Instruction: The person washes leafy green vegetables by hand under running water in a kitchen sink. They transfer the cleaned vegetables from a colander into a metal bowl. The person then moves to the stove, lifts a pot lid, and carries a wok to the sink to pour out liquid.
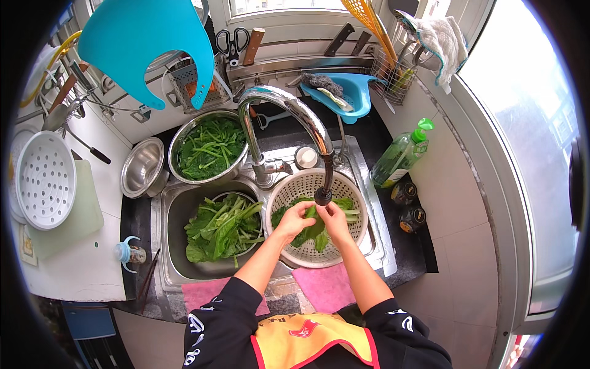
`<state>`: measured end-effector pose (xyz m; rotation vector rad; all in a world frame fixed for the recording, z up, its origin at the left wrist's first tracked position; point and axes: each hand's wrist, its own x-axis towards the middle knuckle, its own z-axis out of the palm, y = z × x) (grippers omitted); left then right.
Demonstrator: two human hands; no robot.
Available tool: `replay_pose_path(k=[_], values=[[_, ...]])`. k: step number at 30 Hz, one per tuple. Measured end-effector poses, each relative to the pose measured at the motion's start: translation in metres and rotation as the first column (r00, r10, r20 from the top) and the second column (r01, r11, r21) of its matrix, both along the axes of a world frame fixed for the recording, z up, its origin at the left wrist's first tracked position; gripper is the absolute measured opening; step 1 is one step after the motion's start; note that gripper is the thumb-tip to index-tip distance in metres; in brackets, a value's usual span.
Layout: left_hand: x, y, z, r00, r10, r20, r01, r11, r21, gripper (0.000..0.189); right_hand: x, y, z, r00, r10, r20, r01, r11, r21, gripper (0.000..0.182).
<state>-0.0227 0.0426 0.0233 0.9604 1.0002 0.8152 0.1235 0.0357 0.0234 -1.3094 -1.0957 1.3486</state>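
Both hands are over a pale plastic colander [359,240] set across the right sink basin. Between my left hand [295,222] and my right hand [333,222] is a green vegetable leaf [312,229], pinched in the fingers of each. More leaves with pale stems [348,210] lie in the colander beneath. The black nozzle [323,197] of a chrome faucet [288,94] hangs just above my fingertips and hides part of them. To the left, a heap of leafy greens [221,228] fills a bowl in the left basin [173,251].
Behind the left basin stand a steel bowl of cut greens in water [209,150] and a smaller steel bowl [144,168]. A dish soap bottle [398,154] and two dark jars [408,205] line the right. Pink cloths [325,288] lie along the front edge.
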Motion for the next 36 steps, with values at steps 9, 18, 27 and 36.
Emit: replay_pose_path(k=[9,18,27,36], values=[[0.003,0.008,0.003,1.0,0.02,-0.008,-0.02,0.996,0.083,0.044,0.004,0.006,0.012,0.997,0.009,-0.077,-0.011,1.0,-0.022,0.018],[-0.023,-0.006,-0.003,0.999,-0.047,-0.01,0.048,0.994,0.096,0.045,0.01,0.006,0.005,0.961,0.22,-0.168,-0.228,0.973,-0.031,0.024],[-0.205,-0.04,0.043,0.688,0.099,-0.719,0.113,0.964,0.241,0.036,0.087,0.009,-0.034,0.978,0.084,0.192,-0.082,0.996,-0.018,0.025],[-0.193,-0.052,-0.006,0.179,0.424,-0.887,0.166,0.876,0.453,0.058,0.045,0.014,-0.032,0.394,-0.047,0.918,-0.399,0.891,0.217,0.025]])
